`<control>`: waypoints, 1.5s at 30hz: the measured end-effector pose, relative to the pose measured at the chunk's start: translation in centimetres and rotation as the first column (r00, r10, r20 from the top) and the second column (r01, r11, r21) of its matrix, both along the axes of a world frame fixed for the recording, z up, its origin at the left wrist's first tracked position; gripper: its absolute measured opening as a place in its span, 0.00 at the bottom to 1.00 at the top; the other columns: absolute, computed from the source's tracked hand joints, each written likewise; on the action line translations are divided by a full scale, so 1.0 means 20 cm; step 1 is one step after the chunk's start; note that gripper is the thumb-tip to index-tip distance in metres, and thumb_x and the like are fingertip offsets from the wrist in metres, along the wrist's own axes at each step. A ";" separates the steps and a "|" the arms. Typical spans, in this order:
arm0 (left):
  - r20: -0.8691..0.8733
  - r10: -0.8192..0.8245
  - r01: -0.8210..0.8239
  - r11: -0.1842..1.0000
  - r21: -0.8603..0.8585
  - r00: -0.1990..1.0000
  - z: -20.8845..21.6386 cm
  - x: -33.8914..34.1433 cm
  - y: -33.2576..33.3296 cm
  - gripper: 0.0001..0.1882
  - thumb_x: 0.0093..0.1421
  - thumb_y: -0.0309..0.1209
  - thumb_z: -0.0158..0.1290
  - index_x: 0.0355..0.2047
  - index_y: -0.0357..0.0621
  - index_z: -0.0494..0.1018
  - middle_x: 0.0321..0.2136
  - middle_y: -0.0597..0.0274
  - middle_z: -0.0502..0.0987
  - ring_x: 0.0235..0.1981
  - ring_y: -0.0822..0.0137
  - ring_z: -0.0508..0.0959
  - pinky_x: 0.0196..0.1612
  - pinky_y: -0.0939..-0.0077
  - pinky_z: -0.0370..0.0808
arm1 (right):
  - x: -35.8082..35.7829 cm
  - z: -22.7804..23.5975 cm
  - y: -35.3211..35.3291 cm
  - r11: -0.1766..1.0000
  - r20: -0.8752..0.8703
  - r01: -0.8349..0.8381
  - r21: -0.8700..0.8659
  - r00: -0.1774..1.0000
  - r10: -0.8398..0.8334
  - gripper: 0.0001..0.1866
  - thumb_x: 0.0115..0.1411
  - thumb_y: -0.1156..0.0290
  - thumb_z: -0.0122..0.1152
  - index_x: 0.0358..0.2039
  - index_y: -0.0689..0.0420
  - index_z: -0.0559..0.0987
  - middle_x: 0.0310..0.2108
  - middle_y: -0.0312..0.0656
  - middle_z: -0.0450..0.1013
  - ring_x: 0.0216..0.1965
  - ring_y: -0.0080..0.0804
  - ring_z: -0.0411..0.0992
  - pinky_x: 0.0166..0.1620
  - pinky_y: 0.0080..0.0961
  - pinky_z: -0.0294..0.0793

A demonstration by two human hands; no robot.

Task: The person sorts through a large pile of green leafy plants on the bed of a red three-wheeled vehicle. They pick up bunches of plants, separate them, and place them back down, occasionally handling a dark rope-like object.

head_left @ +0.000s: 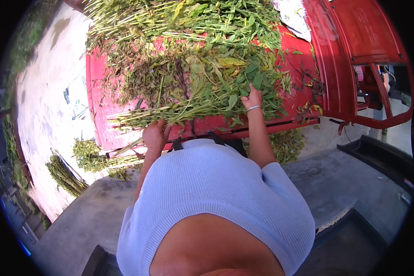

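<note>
A layer of cut leafy stalks (184,106) lies along the near side of a red flat truck bed (101,133), bare stem ends to the left and leafy tops to the right. My left hand (155,135) is at the near edge of the stems, its fingers curled against them and partly hidden. Farther right, my right hand (252,98), with a pale band at the wrist, is closed on the leafy tops, its index finger stretched out over a green leaf. Behind both hands lies a heap of wilted brown leaves (142,76).
More green stalks (202,18) are piled at the far side, near a white sack (293,17). To the right stands the red truck cab (377,32) with its open window frame. Bundles of stalks (65,175) rest on the ground at the left.
</note>
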State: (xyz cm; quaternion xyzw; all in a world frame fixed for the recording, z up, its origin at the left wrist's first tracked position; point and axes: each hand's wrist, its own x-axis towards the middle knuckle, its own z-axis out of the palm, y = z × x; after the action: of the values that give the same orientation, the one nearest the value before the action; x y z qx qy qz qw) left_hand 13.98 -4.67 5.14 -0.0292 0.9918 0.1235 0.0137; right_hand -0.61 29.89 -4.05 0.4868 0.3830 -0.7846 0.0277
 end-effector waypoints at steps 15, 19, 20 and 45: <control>-0.002 0.048 -0.048 0.989 -0.138 0.999 0.02 -0.05 -0.16 0.15 0.49 0.48 0.57 0.25 0.51 0.73 0.18 0.60 0.72 0.19 0.55 0.75 0.21 0.61 0.70 | 0.09 0.30 0.15 0.679 -0.065 -0.686 0.261 0.689 0.722 0.21 0.55 0.54 0.61 0.34 0.58 0.68 0.18 0.32 0.62 0.12 0.17 0.56 0.13 0.16 0.52; -0.007 0.034 -0.034 0.982 -0.184 0.999 0.05 -0.03 -0.03 0.16 0.48 0.48 0.57 0.22 0.50 0.71 0.18 0.60 0.70 0.19 0.56 0.74 0.22 0.61 0.70 | 0.26 0.00 -0.37 0.749 0.133 -0.658 0.073 0.751 0.647 0.23 0.54 0.54 0.62 0.40 0.60 0.71 0.28 0.35 0.69 0.15 0.19 0.60 0.14 0.18 0.52; 0.017 0.050 -0.046 0.981 -0.188 0.999 0.07 -0.04 -0.02 0.15 0.49 0.47 0.57 0.23 0.50 0.72 0.18 0.60 0.71 0.19 0.55 0.74 0.22 0.61 0.69 | 0.31 -0.23 -0.39 0.674 0.112 -0.665 0.323 0.734 0.670 0.19 0.54 0.57 0.62 0.36 0.60 0.72 0.25 0.37 0.70 0.15 0.24 0.63 0.15 0.22 0.56; -0.192 0.042 -0.078 0.980 -0.181 0.981 0.03 0.02 0.07 0.15 0.44 0.46 0.60 0.27 0.53 0.75 0.19 0.65 0.69 0.25 0.62 0.73 0.26 0.65 0.66 | -0.15 -0.11 -0.55 0.089 0.157 -0.789 0.608 0.229 0.961 0.10 0.49 0.70 0.61 0.28 0.63 0.75 0.26 0.46 0.72 0.18 0.37 0.70 0.20 0.30 0.68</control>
State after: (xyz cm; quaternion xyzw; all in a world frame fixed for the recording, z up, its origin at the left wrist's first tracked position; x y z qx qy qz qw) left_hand 14.44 -3.17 5.71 -0.0485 0.9946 0.0320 -0.0861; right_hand -3.70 18.81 -6.31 0.0175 0.8113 -0.5054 0.2933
